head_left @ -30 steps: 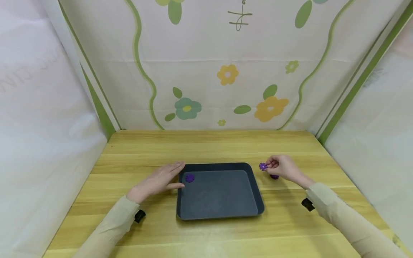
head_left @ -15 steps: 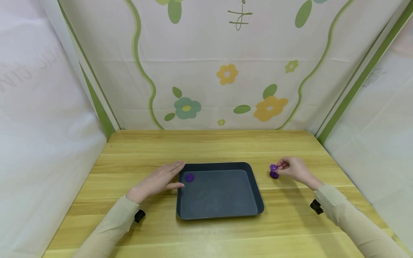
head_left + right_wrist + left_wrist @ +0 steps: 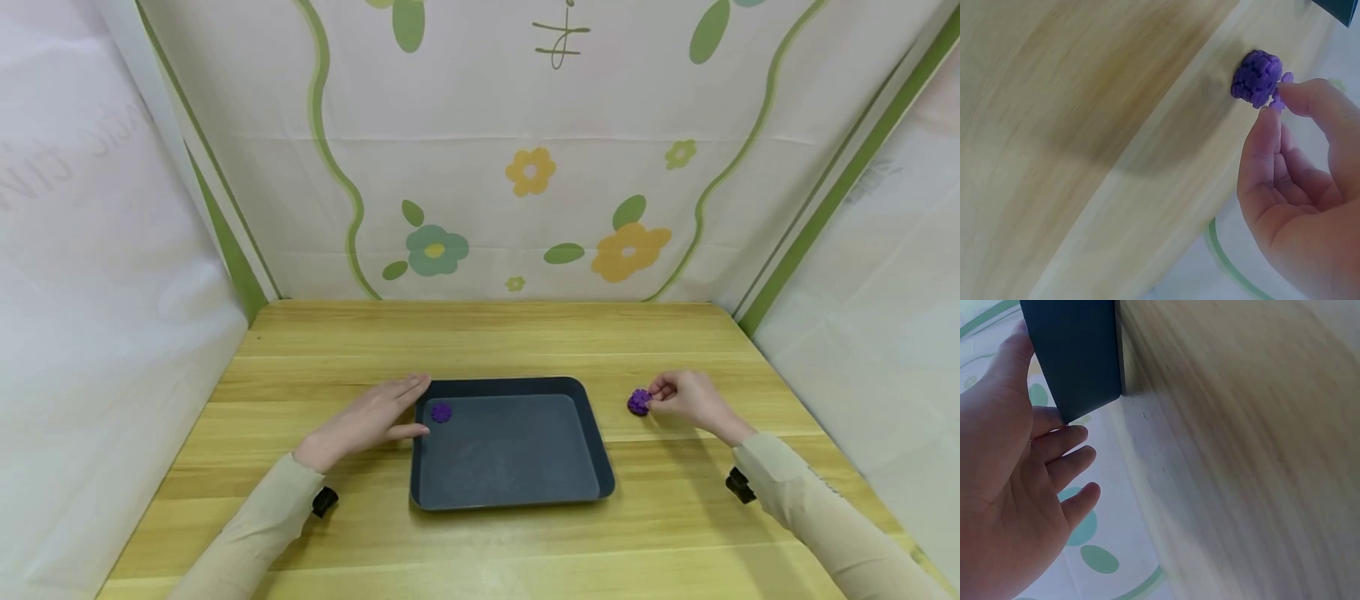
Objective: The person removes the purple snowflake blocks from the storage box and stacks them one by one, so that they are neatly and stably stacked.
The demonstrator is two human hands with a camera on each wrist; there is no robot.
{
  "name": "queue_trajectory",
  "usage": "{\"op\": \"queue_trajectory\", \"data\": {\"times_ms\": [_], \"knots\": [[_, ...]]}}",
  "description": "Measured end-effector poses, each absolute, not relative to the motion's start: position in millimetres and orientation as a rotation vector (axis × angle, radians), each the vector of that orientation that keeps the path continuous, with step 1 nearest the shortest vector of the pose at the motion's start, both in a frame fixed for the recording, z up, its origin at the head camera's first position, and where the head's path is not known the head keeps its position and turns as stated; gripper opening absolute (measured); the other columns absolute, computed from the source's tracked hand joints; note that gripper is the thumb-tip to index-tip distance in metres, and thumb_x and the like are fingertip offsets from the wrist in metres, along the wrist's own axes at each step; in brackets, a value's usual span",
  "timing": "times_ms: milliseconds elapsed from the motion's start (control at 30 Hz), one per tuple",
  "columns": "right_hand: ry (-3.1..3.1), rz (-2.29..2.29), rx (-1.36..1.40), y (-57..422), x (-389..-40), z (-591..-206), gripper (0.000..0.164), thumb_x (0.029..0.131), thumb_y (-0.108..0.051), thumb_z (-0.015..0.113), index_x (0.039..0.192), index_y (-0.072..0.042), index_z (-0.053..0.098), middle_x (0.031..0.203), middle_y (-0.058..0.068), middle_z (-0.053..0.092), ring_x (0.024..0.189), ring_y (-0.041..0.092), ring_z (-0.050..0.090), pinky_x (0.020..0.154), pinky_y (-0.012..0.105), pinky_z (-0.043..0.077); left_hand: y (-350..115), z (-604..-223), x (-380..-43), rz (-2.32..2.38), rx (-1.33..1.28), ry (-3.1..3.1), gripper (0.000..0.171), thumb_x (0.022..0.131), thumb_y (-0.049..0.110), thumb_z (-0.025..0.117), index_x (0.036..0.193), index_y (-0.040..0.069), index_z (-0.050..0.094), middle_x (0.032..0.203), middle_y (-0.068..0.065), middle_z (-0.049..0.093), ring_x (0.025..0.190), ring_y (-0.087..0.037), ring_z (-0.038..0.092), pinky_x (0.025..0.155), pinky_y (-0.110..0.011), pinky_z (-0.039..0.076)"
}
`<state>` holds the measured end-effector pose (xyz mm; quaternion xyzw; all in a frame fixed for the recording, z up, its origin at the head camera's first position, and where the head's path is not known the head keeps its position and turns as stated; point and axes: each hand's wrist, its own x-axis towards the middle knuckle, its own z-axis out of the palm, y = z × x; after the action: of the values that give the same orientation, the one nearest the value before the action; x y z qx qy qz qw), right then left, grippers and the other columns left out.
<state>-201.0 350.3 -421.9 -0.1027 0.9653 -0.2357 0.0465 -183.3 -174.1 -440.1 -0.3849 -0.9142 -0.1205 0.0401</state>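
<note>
My left hand [image 3: 367,421] touches the left edge of a dark grey rectangular tray [image 3: 517,503]. Its fingers lie at the back left corner and its thumb reaches over the left rim. Inside the tray, near that corner, lies one purple flower-shaped plastic disc [image 3: 441,413]. Right of the tray, my right hand [image 3: 693,404] pinches another purple disc [image 3: 1280,100] between thumb and forefinger. The held disc is at the top of a short stack of purple discs [image 3: 1256,78] on the table; whether it is fully seated I cannot tell.
Underneath is a light wooden table [image 3: 480,342]. A white cloth backdrop [image 3: 465,167] with printed flowers rises at the table's far edge, and white cloth sides stand left and right. Black bands [image 3: 325,502] sit at both cuffs.
My right hand has moved right and slightly down, bringing the pinched disc from beside the stack onto its top. The left hand, the tray and the disc inside it stay put.
</note>
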Motion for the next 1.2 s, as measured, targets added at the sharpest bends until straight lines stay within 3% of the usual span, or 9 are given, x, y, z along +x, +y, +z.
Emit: {"op": "queue_trajectory", "data": {"times_ms": [1200], "knots": [[2.966,-0.708,-0.345,345.7,-198.9,-423.5,0.011,0.084,-0.011,0.074,0.089,-0.001,0.072,0.081,0.006,0.071,0.072,0.008,0.061,0.061,0.017,0.052,-175.4,-440.3,-183.2,-0.355,-1.176,-2.800,0.078,0.095,0.047,0.062,0.151,-0.002,0.038,0.153,-0.020,0.044,0.139,-0.034,0.048,0.114,-0.050,0.043]]}}
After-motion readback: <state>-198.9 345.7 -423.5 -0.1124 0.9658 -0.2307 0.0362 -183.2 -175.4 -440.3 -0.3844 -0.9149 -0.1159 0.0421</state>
